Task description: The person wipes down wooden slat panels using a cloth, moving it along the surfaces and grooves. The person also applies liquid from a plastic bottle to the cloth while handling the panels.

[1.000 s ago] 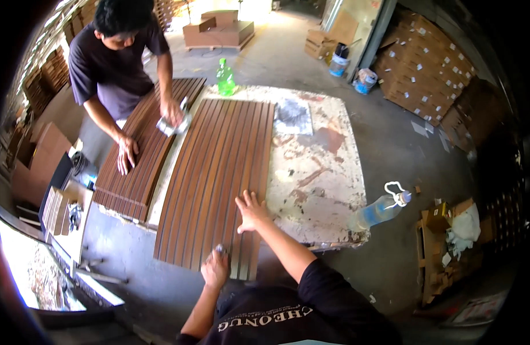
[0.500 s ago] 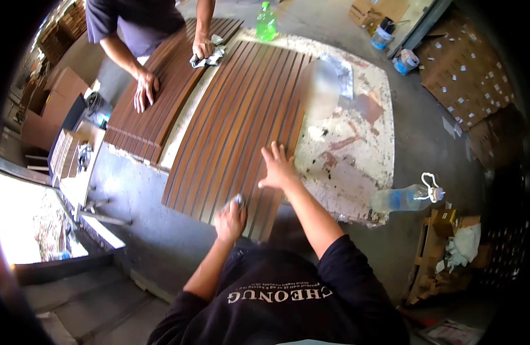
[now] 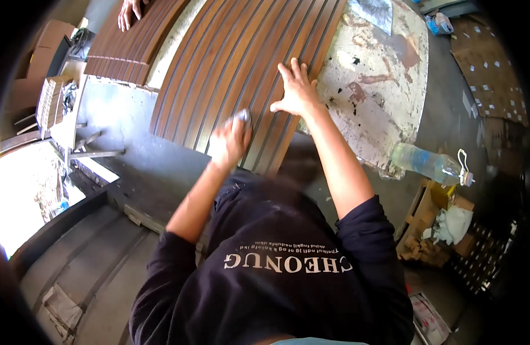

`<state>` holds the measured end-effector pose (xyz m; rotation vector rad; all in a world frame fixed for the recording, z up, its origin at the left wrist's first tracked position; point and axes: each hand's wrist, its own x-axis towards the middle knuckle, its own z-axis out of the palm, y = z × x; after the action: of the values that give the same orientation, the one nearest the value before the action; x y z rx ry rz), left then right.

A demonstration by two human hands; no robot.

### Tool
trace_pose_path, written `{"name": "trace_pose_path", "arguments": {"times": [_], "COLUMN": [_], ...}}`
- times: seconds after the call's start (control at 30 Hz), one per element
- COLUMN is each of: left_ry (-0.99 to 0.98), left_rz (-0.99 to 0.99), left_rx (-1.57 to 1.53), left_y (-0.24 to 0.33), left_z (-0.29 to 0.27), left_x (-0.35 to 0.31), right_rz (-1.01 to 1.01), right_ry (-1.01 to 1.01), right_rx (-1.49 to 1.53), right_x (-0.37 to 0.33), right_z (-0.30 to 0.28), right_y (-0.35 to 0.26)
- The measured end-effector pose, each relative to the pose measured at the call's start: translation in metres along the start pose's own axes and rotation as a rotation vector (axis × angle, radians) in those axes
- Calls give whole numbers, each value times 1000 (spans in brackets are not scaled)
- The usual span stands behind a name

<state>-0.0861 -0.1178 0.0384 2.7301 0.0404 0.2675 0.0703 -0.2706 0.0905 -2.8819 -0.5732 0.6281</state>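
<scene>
Head view: left forearm angles from near left toward far right, elbow bent; left hand low over the near end of the slatted wooden panel, knuckles up. Fingers curled and closed around a small grey-white wad, which pokes out at the far side against the slats; can't tell its material.

Right forearm stretched out straighter, slanting far and left. Right hand palm down on the panel's right part, farther out than my left; fingers spread wide, thumb out to the left, gripping nothing.

Panel lies slats up, in front of me, along the left of the stained white desk. Second panel beyond it at far left, co-worker's hand on it. Clear bottle tilted at the desk's near right corner.
</scene>
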Motion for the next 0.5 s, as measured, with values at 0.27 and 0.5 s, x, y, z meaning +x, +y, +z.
{"name": "trace_pose_path", "arguments": {"times": [0.27,0.5], "left_ry": [26,45], "left_rz": [-143,42], "left_rx": [-18,21], "left_y": [-20,-33], "left_z": [-9,-10], "left_x": [19,-13], "right_rz": [-37,-21], "right_ry": [48,-13], "right_rx": [-37,73], "right_x": [8,8], "right_z": [16,14], "right_y": [9,3]}}
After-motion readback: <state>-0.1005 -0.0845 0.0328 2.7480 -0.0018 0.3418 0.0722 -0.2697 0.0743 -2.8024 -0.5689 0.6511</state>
